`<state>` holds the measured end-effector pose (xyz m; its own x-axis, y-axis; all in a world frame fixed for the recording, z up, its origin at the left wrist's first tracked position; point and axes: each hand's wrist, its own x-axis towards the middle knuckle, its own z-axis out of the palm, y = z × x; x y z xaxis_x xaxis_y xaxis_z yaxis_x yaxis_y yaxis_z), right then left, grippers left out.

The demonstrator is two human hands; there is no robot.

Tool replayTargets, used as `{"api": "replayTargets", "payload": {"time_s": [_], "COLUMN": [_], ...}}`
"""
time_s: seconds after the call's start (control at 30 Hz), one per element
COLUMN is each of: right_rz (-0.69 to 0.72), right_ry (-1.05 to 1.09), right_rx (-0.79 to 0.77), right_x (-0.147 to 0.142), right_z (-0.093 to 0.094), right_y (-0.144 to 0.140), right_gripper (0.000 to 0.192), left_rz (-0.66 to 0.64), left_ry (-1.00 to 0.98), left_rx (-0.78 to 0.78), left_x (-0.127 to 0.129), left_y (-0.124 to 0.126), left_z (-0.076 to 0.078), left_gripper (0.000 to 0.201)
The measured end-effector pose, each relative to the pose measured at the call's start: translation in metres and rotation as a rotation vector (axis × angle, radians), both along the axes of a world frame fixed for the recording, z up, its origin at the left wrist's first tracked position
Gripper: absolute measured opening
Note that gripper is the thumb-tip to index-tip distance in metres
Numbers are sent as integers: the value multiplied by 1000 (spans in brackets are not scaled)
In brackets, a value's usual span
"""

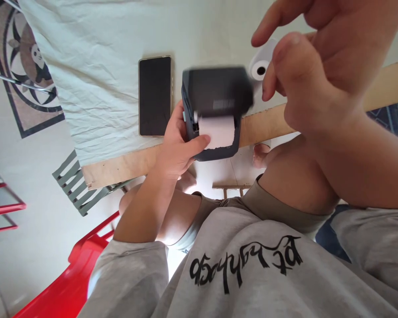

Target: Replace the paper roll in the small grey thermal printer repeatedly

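A dark, boxy device, apparently a small receipt printer (219, 95), is at the table's front edge with its blurred lid raised. White paper (217, 130) shows in its opening, and its lower edge looks torn. My left hand (182, 148) grips the printer's left side, the thumb pressing on the paper. At the upper right, my right hand (313, 62) hangs above the table with fingers apart and nothing visible in them. Behind its fingers sits a white paper roll (258, 66) with a dark core, partly covered; I cannot tell whether the hand touches it.
A dark-screened tablet (155, 96) lies left of the printer on the pale tablecloth (102, 66). The table's wooden edge (126, 165) runs in front of my knees. Below on the left are a green slatted seat (76, 185) and a red chair (76, 274).
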<state>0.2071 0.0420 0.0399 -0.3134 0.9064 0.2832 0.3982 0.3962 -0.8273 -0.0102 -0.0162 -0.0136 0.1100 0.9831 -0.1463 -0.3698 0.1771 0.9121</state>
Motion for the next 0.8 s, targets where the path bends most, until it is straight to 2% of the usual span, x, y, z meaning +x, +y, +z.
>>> {"api": "replayTargets", "payload": {"time_s": [0.03,0.1,0.17,0.23,0.43,0.7,0.8], "right_rz": [-12,68,200,258,276,233,226], "right_ry": [-15,-98,-185,-241,-215,-258,-258], "right_rx": [60,122,75,10,-206,-276,-233], "right_x": [-1,-3,-7,-11,-17,-18,-17], "right_z": [2,2,0,-5,-11,-9,-9], "right_y": [-1,-2,-3,-4,-8,-9,-9], "right_gripper": [42,38,44,53,68,69,67], "left_rz": [3,-4,-29,-44,-25,26,55], "left_ry": [-1,-1,-9,-25,-23,-8,-41], "left_rx": [4,6,18,35,20,-58,-107], "left_x": [0,0,-1,-1,-1,3,6], "left_y": [0,-1,-1,-2,-3,0,2], "left_z": [0,-1,-2,-2,2,7,11], "left_gripper": [50,52,56,57,42,36,33]}}
